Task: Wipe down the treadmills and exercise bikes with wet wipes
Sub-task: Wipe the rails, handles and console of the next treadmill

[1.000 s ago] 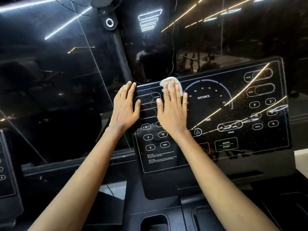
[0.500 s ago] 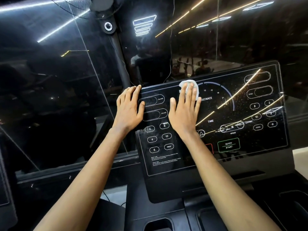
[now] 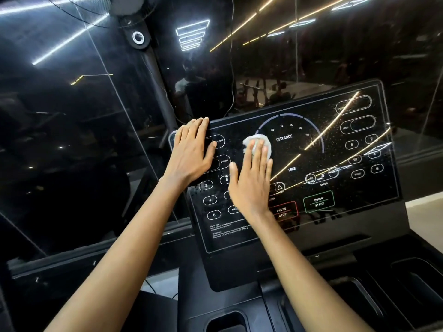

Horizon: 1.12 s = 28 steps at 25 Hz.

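Head view: right hand point(image 3: 251, 178) presses a white wipe point(image 3: 257, 146) flat-fingered on the treadmill console point(image 3: 335, 159); left hand point(image 3: 191, 154) lies spread at its upper-left corner.

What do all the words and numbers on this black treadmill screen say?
All on the treadmill console:
"DISTANCE"
"09 12 15 18 21": round the dial
"TIME"
"SPEED"
"INCLINE"
"QUICK START": green button
"PAUSE STOP": red button
"2", "4", "6", "8", "10": number keys
Fine print, lower left: too small to read.
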{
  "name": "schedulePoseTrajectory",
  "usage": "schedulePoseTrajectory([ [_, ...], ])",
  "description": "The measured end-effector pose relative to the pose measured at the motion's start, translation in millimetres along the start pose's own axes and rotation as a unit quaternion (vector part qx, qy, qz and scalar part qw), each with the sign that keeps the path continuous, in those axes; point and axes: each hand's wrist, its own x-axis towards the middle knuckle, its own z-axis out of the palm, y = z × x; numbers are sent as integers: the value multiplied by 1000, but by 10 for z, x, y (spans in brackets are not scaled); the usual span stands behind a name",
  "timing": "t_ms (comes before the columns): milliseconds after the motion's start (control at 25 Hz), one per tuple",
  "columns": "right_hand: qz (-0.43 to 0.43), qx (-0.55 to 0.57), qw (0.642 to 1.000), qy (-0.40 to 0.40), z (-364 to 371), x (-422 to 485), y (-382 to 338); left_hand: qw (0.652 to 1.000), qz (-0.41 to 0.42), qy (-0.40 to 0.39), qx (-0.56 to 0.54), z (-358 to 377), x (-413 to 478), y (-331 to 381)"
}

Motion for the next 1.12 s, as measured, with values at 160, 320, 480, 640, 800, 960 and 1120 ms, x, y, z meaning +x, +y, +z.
schedulePoseTrajectory([
  [160, 51, 11, 999, -13, 3, -259, 174, 1000, 14, -10, 16, 20, 82, 75],
  [320, -1, -34, 998, -55, 74, -803, 253, 999, 22, -6, 23, 48, 103, 123],
  [480, 75, -66, 991, -84, 65, -1185, 619, 998, 52, -9, 24, 70, 174, 202],
  [640, 63, -91, 985, -131, 57, -1626, 808, 998, 50, 3, 27, 156, 220, 290],
  [800, 157, -76, 971, -165, -45, -1774, 1103, 999, 47, 11, 21, 191, 225, 295],
  [960, 112, -68, 973, -191, -51, -1963, 1054, 999, 41, 20, 15, 226, 222, 314],
  [1120, 167, -16, 975, -147, -5, -1699, 1096, 999, 42, 22, 4, 226, 224, 308],
])
